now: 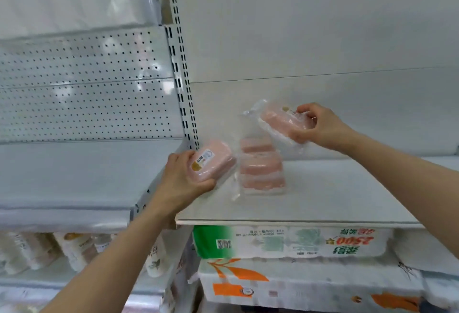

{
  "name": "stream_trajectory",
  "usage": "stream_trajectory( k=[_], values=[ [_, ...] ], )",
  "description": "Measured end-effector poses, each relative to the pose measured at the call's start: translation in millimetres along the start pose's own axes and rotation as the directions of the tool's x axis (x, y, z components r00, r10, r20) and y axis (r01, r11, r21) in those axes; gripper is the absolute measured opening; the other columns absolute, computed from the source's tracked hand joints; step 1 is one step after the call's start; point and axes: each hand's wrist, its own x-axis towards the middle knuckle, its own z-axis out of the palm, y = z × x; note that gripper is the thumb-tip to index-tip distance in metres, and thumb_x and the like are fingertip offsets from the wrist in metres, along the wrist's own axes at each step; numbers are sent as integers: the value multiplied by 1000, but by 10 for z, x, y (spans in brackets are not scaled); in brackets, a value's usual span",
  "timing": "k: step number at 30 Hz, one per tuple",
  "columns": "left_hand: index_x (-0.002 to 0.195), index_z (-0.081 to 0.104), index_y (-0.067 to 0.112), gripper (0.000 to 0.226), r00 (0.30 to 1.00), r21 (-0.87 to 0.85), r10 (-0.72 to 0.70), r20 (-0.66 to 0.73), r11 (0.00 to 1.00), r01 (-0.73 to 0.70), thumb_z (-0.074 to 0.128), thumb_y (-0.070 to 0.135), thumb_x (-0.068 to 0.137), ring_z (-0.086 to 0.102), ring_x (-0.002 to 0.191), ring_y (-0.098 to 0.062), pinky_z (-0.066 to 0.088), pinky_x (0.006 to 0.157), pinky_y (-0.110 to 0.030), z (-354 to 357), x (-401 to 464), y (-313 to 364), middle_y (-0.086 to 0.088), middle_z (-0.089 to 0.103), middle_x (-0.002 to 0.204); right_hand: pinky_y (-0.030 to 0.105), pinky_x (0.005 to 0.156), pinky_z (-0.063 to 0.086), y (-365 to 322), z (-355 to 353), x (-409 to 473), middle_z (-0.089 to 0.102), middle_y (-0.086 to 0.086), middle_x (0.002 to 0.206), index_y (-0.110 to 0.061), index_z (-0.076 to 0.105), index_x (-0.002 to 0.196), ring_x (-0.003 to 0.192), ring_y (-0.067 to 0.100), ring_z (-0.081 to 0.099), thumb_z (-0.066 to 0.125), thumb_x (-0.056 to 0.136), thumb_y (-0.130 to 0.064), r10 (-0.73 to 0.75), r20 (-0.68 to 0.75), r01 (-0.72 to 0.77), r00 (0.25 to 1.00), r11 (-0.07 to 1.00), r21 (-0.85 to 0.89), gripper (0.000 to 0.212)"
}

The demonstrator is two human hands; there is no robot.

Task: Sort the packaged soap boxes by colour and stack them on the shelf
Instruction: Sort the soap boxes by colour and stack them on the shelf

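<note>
I see a wide white flat shelf board (323, 196) against a plain white back panel (298, 27), with a perforated white metal panel (87, 84) on the neighbouring bay at left. Below the board sit wrapped tissue-paper bundles (285, 240). On the shelf, near its left end, stands a stack of pink plastic-wrapped soap boxes (262, 171); open board stretches to the right. My left hand (183, 183) grips one pink wrapped soap box (211, 161) just beside the stack. My right hand (315, 126) pinches another pink soap box (283, 120), tilted, above the stack.
</note>
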Motion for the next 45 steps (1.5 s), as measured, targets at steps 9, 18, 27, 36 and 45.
stream_trajectory(
  k=[9, 18, 27, 36, 45],
  values=[
    [121, 54, 26, 78, 973, -320, -230, 8, 922, 220, 78, 62, 56, 69, 84, -23, 61, 68, -37, 148, 893, -337, -5, 59, 112, 30, 89, 48, 25, 651, 1167, 55, -5, 119, -25, 50, 128, 101, 13, 55, 77, 63, -55, -58, 268, 146, 962, 936, -322, 76],
    [139, 41, 23, 97, 944, -423, -318, 90, 846, 326, 72, 66, 58, 65, 96, -19, 59, 77, -33, 325, 1220, -433, -3, 54, 122, 24, 74, 44, 237, 942, 1577, 49, -8, 102, -26, 49, 135, 89, 15, 57, 71, 80, -28, 96, 410, 79, 907, 918, -389, 60],
    [127, 46, 15, 58, 862, -741, -416, 289, 473, 477, 67, 51, 86, 64, 103, -18, 59, 86, -43, 404, 1209, -8, -5, 61, 118, 39, 112, 31, -251, 835, 1028, 27, -3, 155, -36, 23, 152, 141, 19, 24, 67, 86, -28, -40, 314, 108, 948, 973, -203, 80],
    [140, 41, 9, 100, 895, -865, -270, 354, 270, 423, 71, 70, 68, 72, 96, -27, 61, 71, -41, 540, 992, 703, -15, 69, 117, 29, 70, 55, -613, 1192, 198, 64, -8, 98, -31, 47, 124, 85, 2, 64, 79, 75, -48, -86, -73, 110, 994, 889, 445, 61],
    [150, 21, 41, 68, 982, -590, -180, -58, 800, 112, 52, 58, 92, 34, 135, -17, 33, 110, -39, 540, 654, 321, 8, 26, 141, 24, 49, 46, -296, 692, 457, 62, 5, 72, -8, 65, 98, 56, 17, 58, 67, 84, -27, 369, 178, -403, 912, 730, 553, 24]
  ],
)
